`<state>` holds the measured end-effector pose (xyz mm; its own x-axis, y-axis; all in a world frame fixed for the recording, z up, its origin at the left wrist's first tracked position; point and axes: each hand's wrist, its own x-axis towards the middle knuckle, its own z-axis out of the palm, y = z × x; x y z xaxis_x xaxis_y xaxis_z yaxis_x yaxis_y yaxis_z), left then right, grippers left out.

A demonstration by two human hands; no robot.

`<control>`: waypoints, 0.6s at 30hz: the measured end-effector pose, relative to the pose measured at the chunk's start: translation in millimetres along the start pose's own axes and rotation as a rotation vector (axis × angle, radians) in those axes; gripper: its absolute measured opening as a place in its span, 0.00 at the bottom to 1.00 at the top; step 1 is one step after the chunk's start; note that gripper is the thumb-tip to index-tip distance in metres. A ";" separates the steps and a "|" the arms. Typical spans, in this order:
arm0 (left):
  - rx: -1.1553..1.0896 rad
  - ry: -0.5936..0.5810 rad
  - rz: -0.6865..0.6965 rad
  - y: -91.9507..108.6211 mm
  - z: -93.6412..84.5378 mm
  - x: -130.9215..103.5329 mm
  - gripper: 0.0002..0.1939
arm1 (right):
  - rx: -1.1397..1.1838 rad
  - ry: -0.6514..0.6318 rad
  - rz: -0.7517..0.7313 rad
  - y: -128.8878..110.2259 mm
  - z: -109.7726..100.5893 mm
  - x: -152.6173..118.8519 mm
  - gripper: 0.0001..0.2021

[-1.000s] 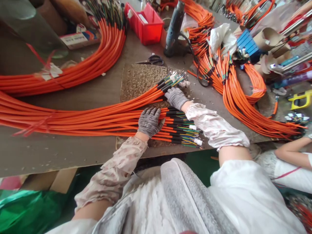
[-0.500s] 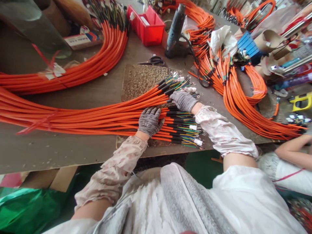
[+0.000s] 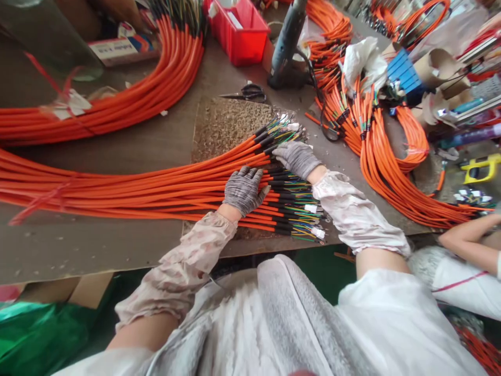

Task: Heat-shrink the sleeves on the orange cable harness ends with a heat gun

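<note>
A bundle of orange cables [image 3: 156, 180] runs in from the left across the table, its ends fanned out side by side. Each end has a black sleeve [image 3: 282, 218], thin coloured wires and, on some, a white connector [image 3: 311, 208]. My left hand [image 3: 243, 190], in a grey striped glove, lies flat over the cables with fingers spread and thumb apart. At the black sleeves, my gloved right hand [image 3: 296, 158] has its fingers together on a cable end; the fingertips partly hide what they pinch. Under the cables lies a rough brown board [image 3: 230, 122].
Scissors [image 3: 250, 93] lie beyond the board. Behind them stand a red bin [image 3: 248, 44] and a heat gun [image 3: 285, 49]. Another cable bundle [image 3: 156, 94] curves at the left, and more coiled cables [image 3: 385, 162] lie at the right. A co-worker's arm [image 3: 469, 235] is at the right edge.
The view has shifted slightly, moving the table's things a little. My left hand has slid slightly right along the cables; my right hand stays at the cable ends.
</note>
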<state>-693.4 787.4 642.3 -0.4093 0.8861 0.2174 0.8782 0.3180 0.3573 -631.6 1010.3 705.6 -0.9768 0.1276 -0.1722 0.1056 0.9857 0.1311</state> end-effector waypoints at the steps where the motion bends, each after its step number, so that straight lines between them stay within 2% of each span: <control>1: -0.002 0.003 -0.002 -0.1 -0.1 -0.4 0.29 | -0.010 -0.007 0.011 0.8 -0.5 6.9 0.22; 5: -0.006 -0.002 -0.010 0.0 0.0 -1.2 0.28 | 0.000 -0.045 -0.046 7.7 0.7 21.3 0.25; 9: -0.012 0.002 0.013 -0.9 2.4 -0.6 0.28 | -0.048 0.023 0.009 8.9 -1.7 9.2 0.20; 14: 0.013 0.006 0.004 -1.7 2.2 -0.5 0.28 | -0.132 -0.015 0.053 -2.7 -3.0 6.3 0.19; 18: 0.020 -0.006 0.002 -1.2 0.4 -0.1 0.28 | -0.160 -0.096 0.052 -5.6 2.9 7.2 0.16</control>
<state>-694.3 787.1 641.4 -0.4060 0.8887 0.2129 0.8840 0.3228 0.3383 -638.7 1006.0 700.8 -0.9477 0.1950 -0.2528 0.1166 0.9485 0.2945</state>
